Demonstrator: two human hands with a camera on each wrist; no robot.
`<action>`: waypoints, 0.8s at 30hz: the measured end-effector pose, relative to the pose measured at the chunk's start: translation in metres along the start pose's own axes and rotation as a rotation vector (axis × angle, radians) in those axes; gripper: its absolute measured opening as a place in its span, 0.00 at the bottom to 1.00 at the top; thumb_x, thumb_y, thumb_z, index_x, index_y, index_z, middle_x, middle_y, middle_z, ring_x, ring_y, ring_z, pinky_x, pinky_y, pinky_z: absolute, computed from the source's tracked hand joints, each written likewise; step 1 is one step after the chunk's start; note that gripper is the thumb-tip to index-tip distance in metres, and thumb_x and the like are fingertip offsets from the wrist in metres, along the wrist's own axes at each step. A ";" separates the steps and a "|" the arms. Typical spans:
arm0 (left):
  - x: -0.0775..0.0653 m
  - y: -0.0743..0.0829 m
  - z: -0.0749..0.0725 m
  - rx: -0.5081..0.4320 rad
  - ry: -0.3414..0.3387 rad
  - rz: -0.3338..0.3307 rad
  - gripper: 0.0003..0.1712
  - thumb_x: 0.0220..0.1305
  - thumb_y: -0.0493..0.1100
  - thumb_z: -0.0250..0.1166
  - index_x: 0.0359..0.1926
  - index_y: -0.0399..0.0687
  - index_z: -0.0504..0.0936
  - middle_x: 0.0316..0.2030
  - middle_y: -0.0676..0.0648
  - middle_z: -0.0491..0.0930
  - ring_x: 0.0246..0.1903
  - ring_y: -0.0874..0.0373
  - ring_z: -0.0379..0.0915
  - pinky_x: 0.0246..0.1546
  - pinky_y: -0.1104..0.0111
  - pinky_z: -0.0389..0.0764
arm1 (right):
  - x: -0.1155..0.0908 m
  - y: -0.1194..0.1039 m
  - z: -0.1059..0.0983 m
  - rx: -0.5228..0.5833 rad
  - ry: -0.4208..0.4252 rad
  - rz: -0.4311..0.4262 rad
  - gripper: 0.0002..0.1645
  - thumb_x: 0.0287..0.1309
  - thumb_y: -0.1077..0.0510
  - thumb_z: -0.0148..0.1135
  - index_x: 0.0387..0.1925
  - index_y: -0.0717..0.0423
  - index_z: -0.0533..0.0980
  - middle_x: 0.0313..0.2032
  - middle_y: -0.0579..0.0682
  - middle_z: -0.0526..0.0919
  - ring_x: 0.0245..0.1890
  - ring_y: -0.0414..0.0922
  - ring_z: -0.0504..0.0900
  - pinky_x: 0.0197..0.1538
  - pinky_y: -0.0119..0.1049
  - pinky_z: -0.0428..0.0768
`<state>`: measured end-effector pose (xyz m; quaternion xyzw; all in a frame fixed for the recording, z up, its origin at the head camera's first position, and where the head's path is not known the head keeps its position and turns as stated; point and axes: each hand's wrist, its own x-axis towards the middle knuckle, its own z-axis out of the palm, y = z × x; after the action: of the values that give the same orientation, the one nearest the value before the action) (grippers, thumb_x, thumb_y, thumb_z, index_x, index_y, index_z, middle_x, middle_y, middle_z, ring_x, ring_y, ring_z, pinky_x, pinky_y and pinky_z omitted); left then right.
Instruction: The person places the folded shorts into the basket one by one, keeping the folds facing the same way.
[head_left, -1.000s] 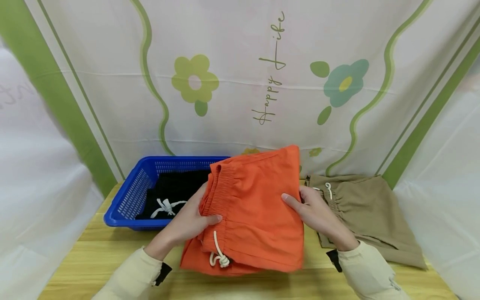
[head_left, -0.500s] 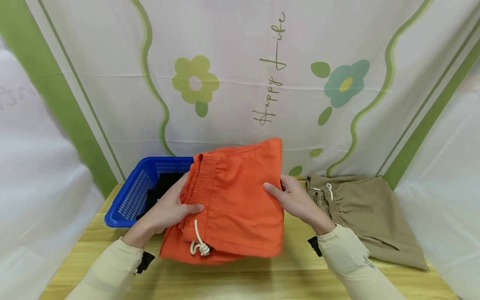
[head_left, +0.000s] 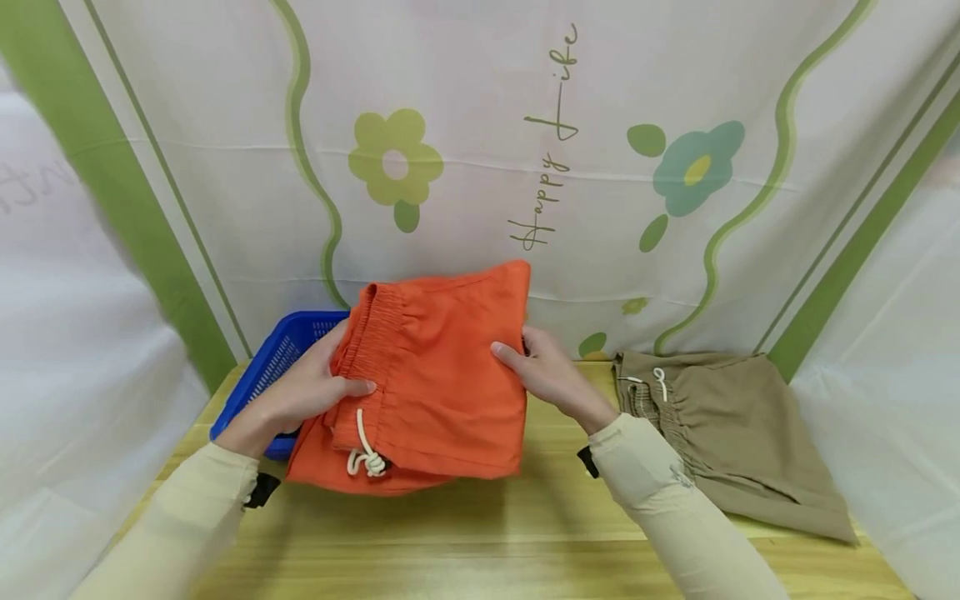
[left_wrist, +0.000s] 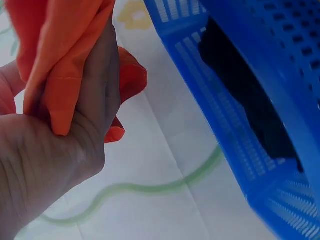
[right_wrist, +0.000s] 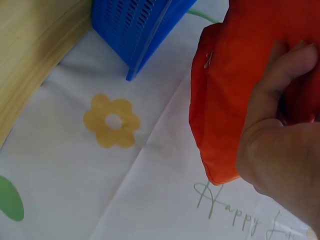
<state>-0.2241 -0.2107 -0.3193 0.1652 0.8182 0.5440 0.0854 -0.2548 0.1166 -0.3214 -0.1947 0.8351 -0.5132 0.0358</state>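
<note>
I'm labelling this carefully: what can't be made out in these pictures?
Head: most of the blue basket, behind the orange garment.
Head: how far the left hand and right hand reach behind that garment.
Left wrist: part of the dark cloth, behind the basket's wall.
Right wrist: rest of the basket, beyond the top edge.

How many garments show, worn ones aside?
3: orange garment held by left hand and right hand; khaki garment on the table; dark cloth, apparently clothing, inside the blue basket. More may be hidden there.

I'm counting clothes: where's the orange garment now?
In the head view, the left hand and right hand hold the orange garment, partly hiding the blue basket, left of the tan garment.
</note>
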 end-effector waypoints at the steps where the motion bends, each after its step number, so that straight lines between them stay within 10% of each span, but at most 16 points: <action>1: 0.001 -0.001 -0.003 0.005 -0.001 -0.003 0.59 0.65 0.30 0.66 0.82 0.59 0.36 0.73 0.32 0.57 0.65 0.35 0.67 0.55 0.48 0.78 | 0.003 0.000 0.002 0.004 -0.006 0.000 0.13 0.75 0.53 0.57 0.49 0.60 0.77 0.34 0.52 0.82 0.30 0.45 0.80 0.37 0.38 0.77; 24: 0.024 -0.015 -0.055 0.213 0.058 -0.067 0.59 0.65 0.28 0.63 0.82 0.55 0.33 0.74 0.28 0.52 0.68 0.31 0.59 0.64 0.40 0.67 | 0.065 0.006 0.046 0.144 -0.038 0.118 0.11 0.75 0.57 0.56 0.46 0.63 0.74 0.28 0.51 0.78 0.24 0.43 0.76 0.30 0.35 0.77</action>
<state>-0.2664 -0.2548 -0.3102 0.1300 0.8786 0.4553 0.0619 -0.3046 0.0567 -0.3390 -0.1516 0.8054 -0.5650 0.0958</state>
